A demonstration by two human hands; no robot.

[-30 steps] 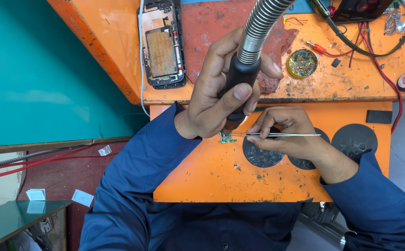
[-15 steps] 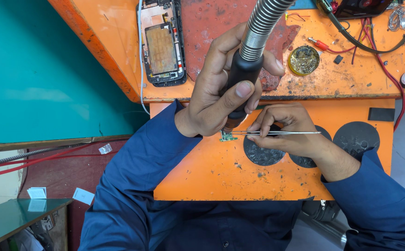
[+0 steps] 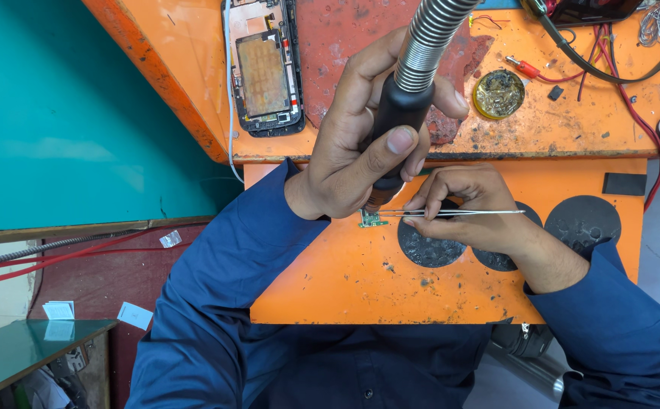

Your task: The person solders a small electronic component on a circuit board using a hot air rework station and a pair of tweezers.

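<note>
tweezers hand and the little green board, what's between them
Only the thin metal tweezers span from the right hand to the small green board, in the head view.

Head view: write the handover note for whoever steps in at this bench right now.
Left hand: gripping the black hot-air handle, nozzle end down at the small green circuit board.
Right hand: pinching metal tweezers, tips at the board's edge.
The board lies on the orange bench, beside dark round pads.
Done: tools positioned on the board.
Left: cannot tell how far the rework has got.
Opened phone lies untouched further back.
</note>
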